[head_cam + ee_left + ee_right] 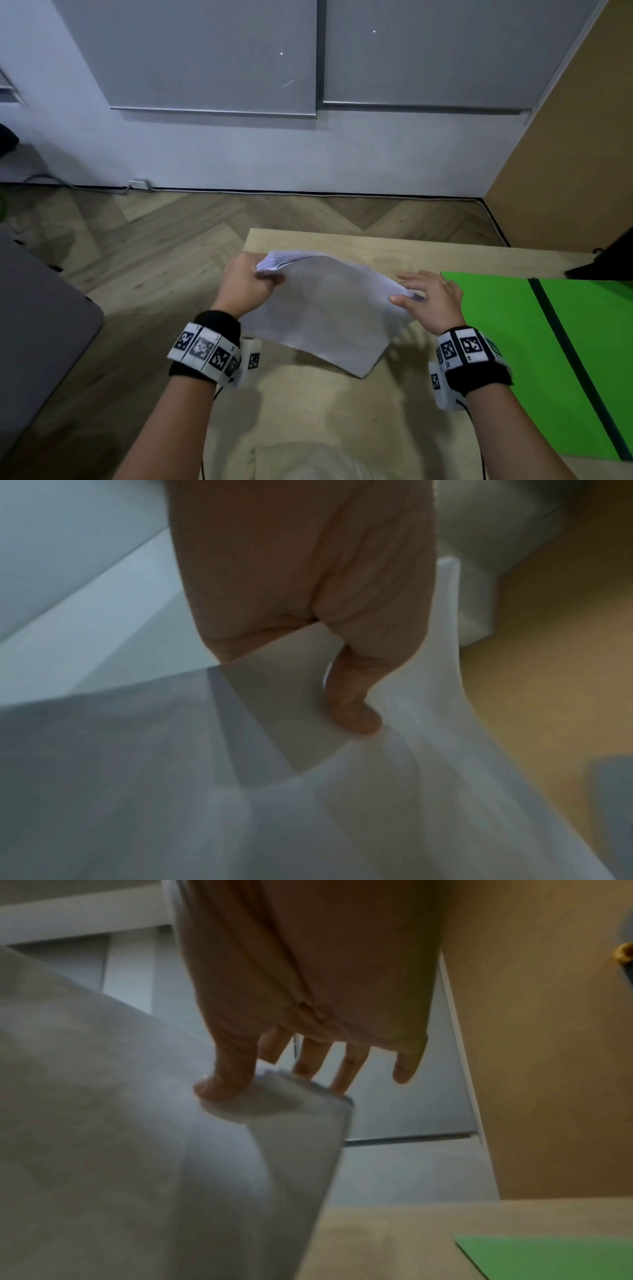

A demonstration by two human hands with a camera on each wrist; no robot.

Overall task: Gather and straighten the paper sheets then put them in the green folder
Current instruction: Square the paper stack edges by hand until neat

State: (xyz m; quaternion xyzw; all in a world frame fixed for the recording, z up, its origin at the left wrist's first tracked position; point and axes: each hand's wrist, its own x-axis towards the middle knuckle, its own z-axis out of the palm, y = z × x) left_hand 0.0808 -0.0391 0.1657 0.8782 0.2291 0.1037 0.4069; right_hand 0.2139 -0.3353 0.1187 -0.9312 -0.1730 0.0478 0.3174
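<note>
My left hand (245, 286) clamps one corner of the paper stack (325, 308), my right hand (428, 298) pinches the opposite corner, above the surface (342, 411); green folder (513, 342) lies rightward, nearer my right.

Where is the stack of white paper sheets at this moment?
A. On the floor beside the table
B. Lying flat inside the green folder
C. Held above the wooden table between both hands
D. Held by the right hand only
C: the stack of white paper sheets sags between the left hand and the right hand, above the wooden table; the green folder lies open alongside.
</note>
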